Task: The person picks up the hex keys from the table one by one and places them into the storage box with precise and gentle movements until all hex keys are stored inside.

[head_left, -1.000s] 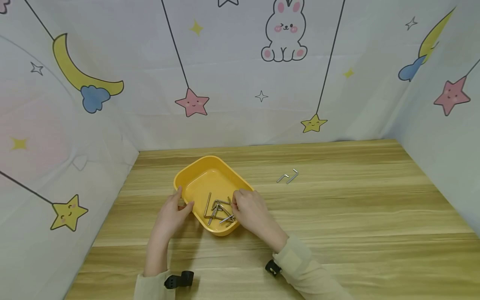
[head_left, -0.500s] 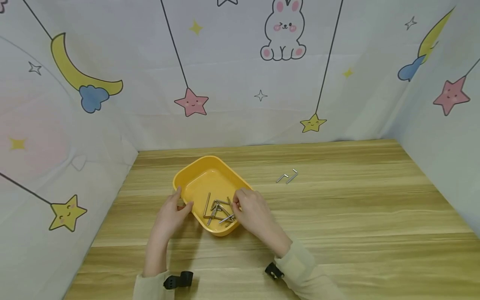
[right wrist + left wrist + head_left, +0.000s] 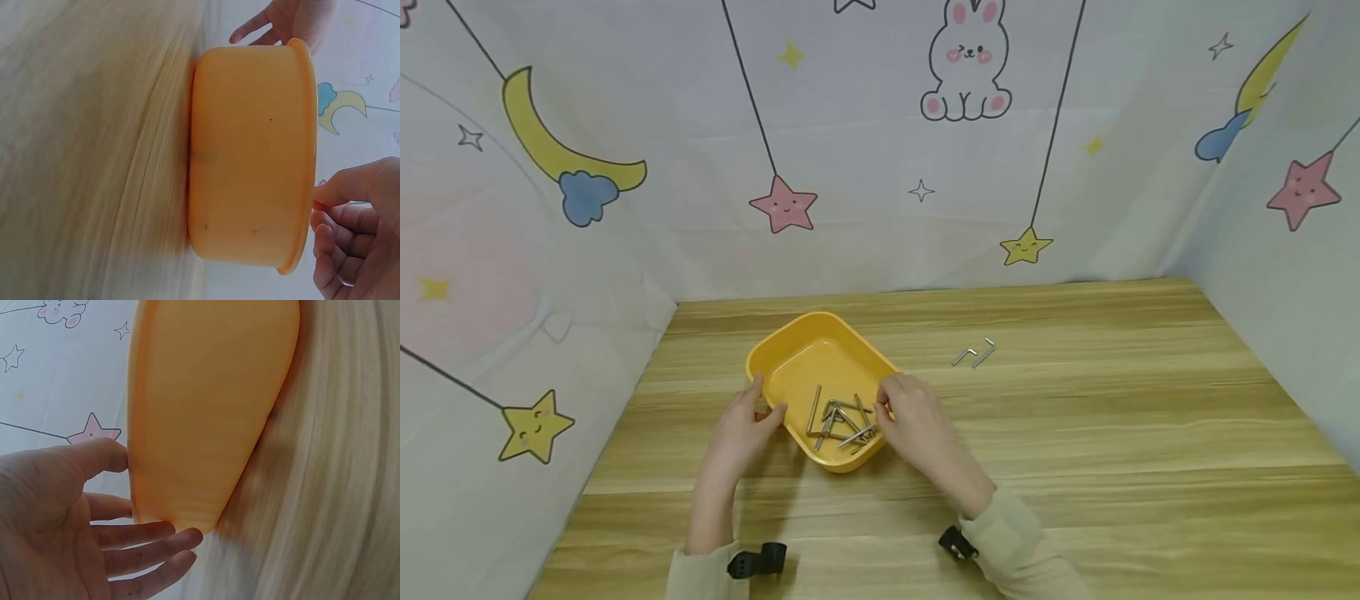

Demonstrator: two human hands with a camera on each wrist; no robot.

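Both hands at tray (image 3: 790, 340), right hand (image 3: 917, 421) slightly rightward since.

Whether right hand (image 3: 910, 417) fingertips pinch anything: hidden. Wrist views: tray (image 3: 250, 156) contents hidden by wall, tabletop (image 3: 94, 156) blurred.

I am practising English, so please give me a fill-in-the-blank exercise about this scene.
1. The metal keys lie in a tray whose colour is ____.
2. The left hand touches the tray's ____ side.
3. Outside the tray, ____ keys lie on the table.
4. The right hand is at the tray's ____ rim.

Missing words: yellow; left; two; right
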